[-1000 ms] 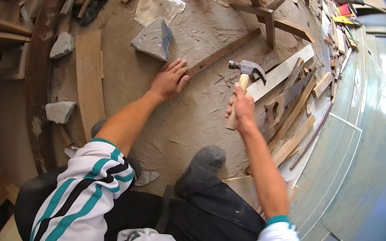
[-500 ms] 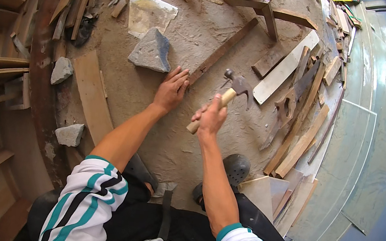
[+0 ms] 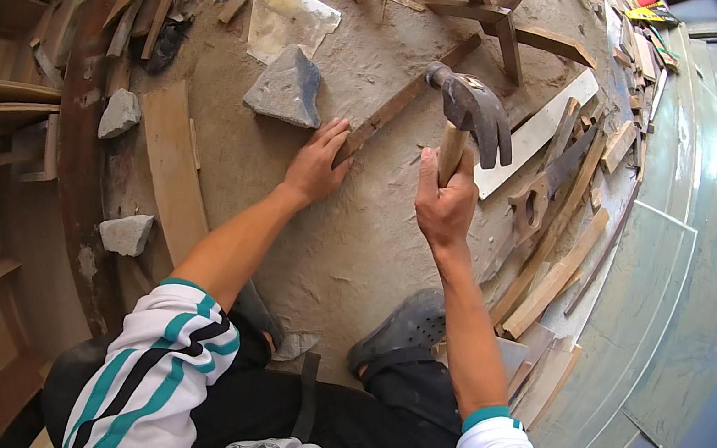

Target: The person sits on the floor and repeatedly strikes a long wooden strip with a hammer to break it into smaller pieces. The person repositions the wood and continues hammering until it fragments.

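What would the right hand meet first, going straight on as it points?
Likely the long brown wood strip, just beyond the hammer that the right hand grips; height is unclear, so they might pass over it.

Qty.: 1 hammer [image 3: 475, 116]; 1 handsaw [image 3: 542, 192]; 2 hands [image 3: 316, 167] [image 3: 446, 207]; 2 shoes [image 3: 252, 315] [image 3: 398, 330]; 3 gry. stones [image 3: 284, 88] [image 3: 121, 114] [image 3: 125, 233]

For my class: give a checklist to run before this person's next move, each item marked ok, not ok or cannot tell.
1. Right hand closed around the handle of the hammer: ok.
2. Left hand at the near end of the wooden strip: ok.
3. Left hand apart from the hammer's head: ok.
4. Firmness of the left hand's hold: cannot tell.
5. Hand protection: not ok, both hands bare.
6. Handsaw lying apart from both hands: ok.
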{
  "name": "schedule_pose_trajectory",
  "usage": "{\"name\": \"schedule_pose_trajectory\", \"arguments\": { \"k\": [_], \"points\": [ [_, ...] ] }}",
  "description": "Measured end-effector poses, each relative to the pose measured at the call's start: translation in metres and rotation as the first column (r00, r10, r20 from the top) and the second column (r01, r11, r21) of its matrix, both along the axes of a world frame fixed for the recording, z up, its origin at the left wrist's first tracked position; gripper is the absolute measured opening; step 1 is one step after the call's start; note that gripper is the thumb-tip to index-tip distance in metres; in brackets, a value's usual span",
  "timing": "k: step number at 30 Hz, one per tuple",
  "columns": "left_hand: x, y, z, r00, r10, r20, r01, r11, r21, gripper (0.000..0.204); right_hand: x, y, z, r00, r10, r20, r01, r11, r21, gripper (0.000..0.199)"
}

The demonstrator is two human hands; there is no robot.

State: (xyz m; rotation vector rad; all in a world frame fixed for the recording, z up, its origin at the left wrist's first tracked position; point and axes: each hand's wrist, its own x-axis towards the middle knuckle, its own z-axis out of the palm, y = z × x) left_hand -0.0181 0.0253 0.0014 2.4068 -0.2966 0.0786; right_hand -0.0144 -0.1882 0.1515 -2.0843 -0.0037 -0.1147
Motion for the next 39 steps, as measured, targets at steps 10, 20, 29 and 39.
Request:
{"name": "schedule_pose_trajectory", "arguments": {
  "k": [10, 20, 29, 39],
  "points": [
    [-0.002, 0.001, -0.002, 1.0, 0.002, -0.001, -0.002, 1.0, 0.011, 0.051, 0.004, 0.0, 0.021, 0.987, 0.081, -0.139, -0.1, 0.986, -0.133, 0.035],
    [0.002, -0.004, 0.008, 1.0, -0.012, 0.001, 0.012, 1.0, -0.025, 0.051, -0.008, -0.003, -0.021, 0.959, 0.084, -0.27, -0.159, 0.95, -0.27, 0.03],
    [-0.003, -0.008, 0.006, 1.0, 0.003, -0.005, -0.003, 1.0, 0.007, 0.049, -0.008, 0.001, -0.028, 0.967, 0.113, -0.227, -0.173, 0.949, -0.264, 0.031],
    [-0.006, -0.004, 0.002, 1.0, -0.002, -0.006, 0.002, 0.998, 0.057, 0.052, -0.021, -0.001, -0.028, 0.98, 0.087, -0.178, -0.115, 0.981, -0.154, 0.036]
  ]
}}
